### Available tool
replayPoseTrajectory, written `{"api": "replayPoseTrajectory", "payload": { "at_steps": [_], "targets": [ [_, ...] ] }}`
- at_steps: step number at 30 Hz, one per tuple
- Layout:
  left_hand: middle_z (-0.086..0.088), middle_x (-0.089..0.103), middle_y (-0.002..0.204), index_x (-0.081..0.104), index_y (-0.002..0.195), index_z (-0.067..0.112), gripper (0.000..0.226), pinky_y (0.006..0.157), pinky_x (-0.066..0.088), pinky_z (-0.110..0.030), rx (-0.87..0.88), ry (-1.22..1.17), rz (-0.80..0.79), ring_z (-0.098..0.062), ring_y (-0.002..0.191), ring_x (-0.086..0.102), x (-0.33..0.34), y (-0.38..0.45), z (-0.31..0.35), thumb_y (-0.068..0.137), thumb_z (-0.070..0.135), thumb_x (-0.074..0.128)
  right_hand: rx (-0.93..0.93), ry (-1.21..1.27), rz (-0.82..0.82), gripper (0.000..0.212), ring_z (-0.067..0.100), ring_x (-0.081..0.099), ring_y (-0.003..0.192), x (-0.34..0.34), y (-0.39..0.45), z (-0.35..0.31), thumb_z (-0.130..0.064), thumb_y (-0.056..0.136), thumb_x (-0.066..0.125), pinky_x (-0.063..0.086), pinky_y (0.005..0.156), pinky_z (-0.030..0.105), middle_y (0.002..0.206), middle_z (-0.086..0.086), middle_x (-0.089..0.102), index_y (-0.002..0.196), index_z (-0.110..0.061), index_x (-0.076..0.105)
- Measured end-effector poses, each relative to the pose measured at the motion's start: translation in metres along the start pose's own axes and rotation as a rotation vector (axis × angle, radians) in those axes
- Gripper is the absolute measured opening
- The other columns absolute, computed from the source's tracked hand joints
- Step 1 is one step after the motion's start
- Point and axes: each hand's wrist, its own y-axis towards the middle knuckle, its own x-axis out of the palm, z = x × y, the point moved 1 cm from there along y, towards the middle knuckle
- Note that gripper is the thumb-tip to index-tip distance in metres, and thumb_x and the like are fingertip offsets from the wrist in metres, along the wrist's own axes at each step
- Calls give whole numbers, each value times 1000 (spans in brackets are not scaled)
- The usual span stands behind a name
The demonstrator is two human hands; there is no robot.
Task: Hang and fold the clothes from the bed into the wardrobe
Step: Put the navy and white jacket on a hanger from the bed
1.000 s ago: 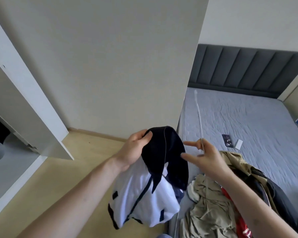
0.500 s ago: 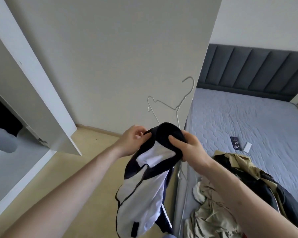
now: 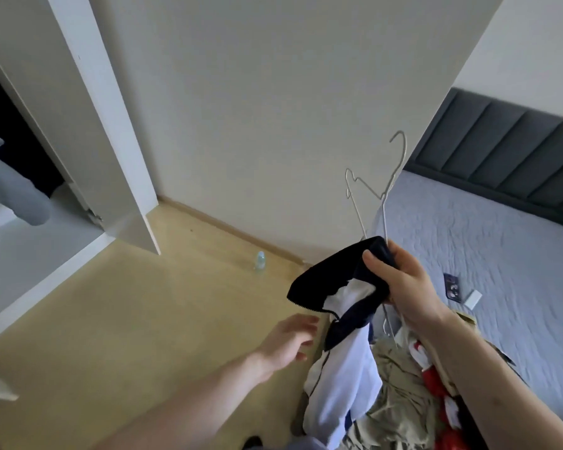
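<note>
small pale bottle (image 3: 260,259) upright on the wooden floor (image 3: 127,319), at about 9 o'clock, just beside the skirting of the cream wall (image 3: 273,108). dark flat phone-like item (image 3: 451,285) and small white block (image 3: 472,299) lying near each other, not touching, at 3 o'clock on the quilted grey surface. dark grey padded headboard (image 3: 501,151) at 2 o'clock, with vertical channels, running off the right edge.

wardrobe (image 3: 46,177) left | bed (image 3: 488,254) right | clothes pile (image 3: 413,394) on bed's near edge | bottle (image 3: 260,258) on floor between
</note>
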Motion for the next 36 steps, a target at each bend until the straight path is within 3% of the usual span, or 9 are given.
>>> {"api": "replayPoseTrajectory", "payload": {
  "at_steps": [5,8,10,14,18,22,25,31,36],
  "targets": [
    [1,66,93,73,110,19,23,69,51,-20,117,90,-118,-7,81,60,38,12,29,97,22,54,-20,-13,36,30,26,71,87,-12,-4,-3,-33,93,70,58,68,31,98,14,71,110,-10,63],
    [-5,70,93,73,93,17,17,75,49,-25,200,320,-31,-10,81,60,50,20,30,96,19,56,-50,3,66,25,25,70,87,-14,-6,-5,-31,93,69,58,69,30,96,13,70,108,-11,64],
    [4,69,91,69,86,24,14,77,45,-19,262,437,27,-8,81,60,55,23,29,96,20,61,-67,9,76,21,24,70,87,-16,-7,-6,-29,95,67,58,68,29,96,12,71,108,-12,66],
    [9,67,85,63,82,28,20,67,41,-9,282,466,98,-3,73,58,54,25,28,99,18,59,-83,23,92,19,23,73,85,-16,-7,-11,-26,98,64,59,66,30,98,13,73,111,-14,67],
    [2,55,70,54,72,16,24,66,41,-25,235,410,36,-11,64,48,43,21,26,96,20,52,-106,30,112,14,20,71,81,-13,-2,-15,-23,102,61,57,60,27,97,10,73,111,-16,69],
    [-13,60,76,57,82,3,37,63,40,-17,281,375,38,-8,65,49,34,19,27,92,39,57,-128,69,96,14,15,70,75,1,6,-17,-16,105,58,54,58,22,91,8,72,104,-18,72],
    [-4,53,65,56,79,0,36,59,38,-20,326,369,77,-10,58,43,26,20,26,92,34,59,-141,76,81,14,15,70,76,12,13,-18,-15,105,58,54,60,21,91,8,72,103,-16,71],
    [15,71,66,73,68,21,32,69,47,-15,94,552,93,2,64,61,-14,20,-10,91,43,74,-188,101,109,14,24,65,88,23,31,-35,-16,103,60,53,76,34,96,12,68,100,-17,73],
    [13,72,74,67,64,26,26,75,53,-21,-92,726,168,-7,73,65,-47,13,-32,80,42,81,-229,112,52,21,15,68,82,30,39,-59,-15,104,58,57,69,24,91,4,72,96,-23,75]
  ]
}}
